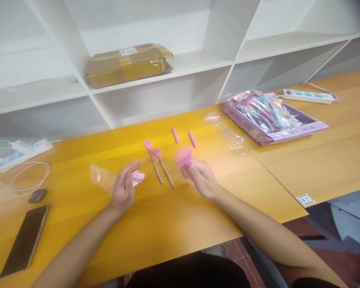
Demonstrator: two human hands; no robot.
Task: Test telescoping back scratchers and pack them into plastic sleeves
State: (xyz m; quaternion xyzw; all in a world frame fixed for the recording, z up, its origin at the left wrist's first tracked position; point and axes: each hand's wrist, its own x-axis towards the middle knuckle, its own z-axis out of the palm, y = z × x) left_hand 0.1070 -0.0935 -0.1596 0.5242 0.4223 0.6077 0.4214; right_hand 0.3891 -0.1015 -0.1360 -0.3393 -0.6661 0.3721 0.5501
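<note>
My left hand [124, 187] is above the table, its fingers stretched out, beside a clear plastic wrapper [102, 178] and a small pink-and-white printed card [138, 177]. In my right hand [200, 176] is a pink object [184, 156], pinched between thumb and fingers; motion smears it, so its kind cannot be made out. Between the hands lie two metal rods with pink, slotted, fan-shaped heads, one farther left [155, 164] and one nearer me [165, 170]. Behind them are two short pink sticks, a left one [175, 135] and a right one [192, 139].
A purple open box [249, 125] with plastic-wrapped items stands at the back right, near a white power strip [309, 96]. To the left are another power strip [22, 155], a phone [25, 241] and a small dark object [37, 195]. A cardboard parcel [129, 66] rests on the shelf.
</note>
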